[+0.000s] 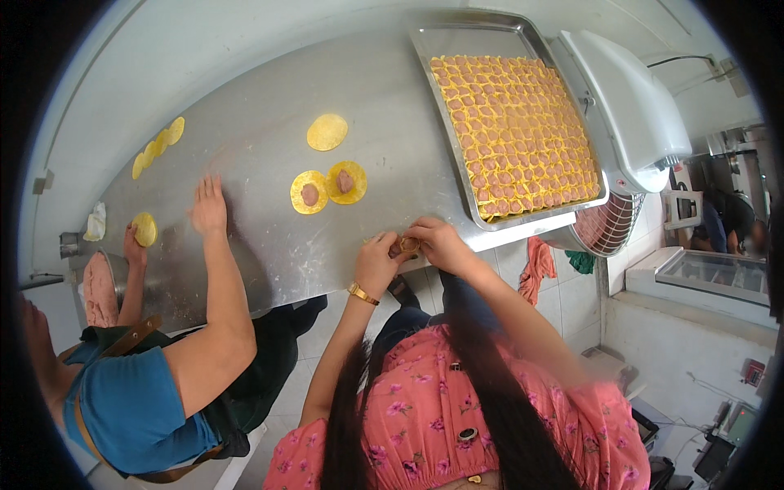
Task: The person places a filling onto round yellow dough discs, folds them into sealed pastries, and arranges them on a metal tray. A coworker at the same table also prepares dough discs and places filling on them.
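Just off the table's front edge, my left hand and my right hand meet with bent fingers around a small meat-filled dumpling. Fingertips of both hands pinch it, and they hide most of its wrapper. Ahead of my left hand, a round yellow wrapper with pink filling touches a second filled wrapper on the metal table. A plain yellow wrapper lies farther back. To the right of my hands rests a large metal tray packed with rows of yellow dumplings topped with pink meat.
At left, a co-worker in a blue sleeve holds a yellow wrapper beside a container of pink filling. Overlapping wrappers lie at the far left. A white mixer with a wire-guarded bowl stands right of the tray.
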{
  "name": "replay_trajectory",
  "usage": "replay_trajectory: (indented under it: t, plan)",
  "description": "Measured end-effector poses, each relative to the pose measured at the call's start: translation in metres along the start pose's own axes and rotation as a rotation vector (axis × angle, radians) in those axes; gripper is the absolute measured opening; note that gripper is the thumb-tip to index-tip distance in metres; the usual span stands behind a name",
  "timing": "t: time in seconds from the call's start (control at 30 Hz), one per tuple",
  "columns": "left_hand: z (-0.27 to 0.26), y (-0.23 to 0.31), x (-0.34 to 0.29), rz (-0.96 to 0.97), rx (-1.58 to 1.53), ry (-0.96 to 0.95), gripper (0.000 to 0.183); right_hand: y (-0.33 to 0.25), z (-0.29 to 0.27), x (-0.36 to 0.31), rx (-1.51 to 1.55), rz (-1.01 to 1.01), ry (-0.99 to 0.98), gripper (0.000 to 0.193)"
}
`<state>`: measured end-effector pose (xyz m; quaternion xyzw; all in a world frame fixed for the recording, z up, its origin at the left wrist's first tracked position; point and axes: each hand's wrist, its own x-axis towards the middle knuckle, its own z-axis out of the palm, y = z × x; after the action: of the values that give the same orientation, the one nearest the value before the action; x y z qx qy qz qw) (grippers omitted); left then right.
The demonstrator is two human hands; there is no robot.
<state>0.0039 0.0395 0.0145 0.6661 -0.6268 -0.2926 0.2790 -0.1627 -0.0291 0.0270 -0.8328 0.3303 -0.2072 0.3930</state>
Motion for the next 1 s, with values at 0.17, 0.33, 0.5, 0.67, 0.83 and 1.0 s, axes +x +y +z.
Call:
replay_trajectory:
  t: [0.17, 0.33, 0.5, 0.67, 0.83, 1.0]
  plan:
    - [0.001, -0.001, -0.006, -0.019, -0.236, 0.120, 0.026, -0.002, -0.001, -0.001, -0.013, 0.001, 0.054, 0.030]
    - [0.002, -0.002, -0.007, 0.028, -0.135, 0.057, 0.027, -0.005, -0.002, -0.001, 0.023, -0.024, -0.005, 0.033]
    - [0.003, 0.001, -0.011, -0.002, -0.200, 0.078, 0.025, -0.007, -0.004, -0.004, -0.001, 0.039, 0.028, 0.032]
    - [0.006, 0.005, -0.010, -0.048, -0.181, 0.016, 0.026, -0.004, -0.003, -0.003, -0.023, 0.028, -0.008, 0.037]
    - [0.006, 0.005, -0.012, 0.021, -0.182, 0.109, 0.023, 0.000, 0.000, -0.008, -0.089, 0.089, 0.085, 0.033]
    - [0.010, 0.006, -0.011, 0.012, -0.148, 0.062, 0.025, -0.002, 0.001, -0.009, -0.046, 0.111, -0.017, 0.039]
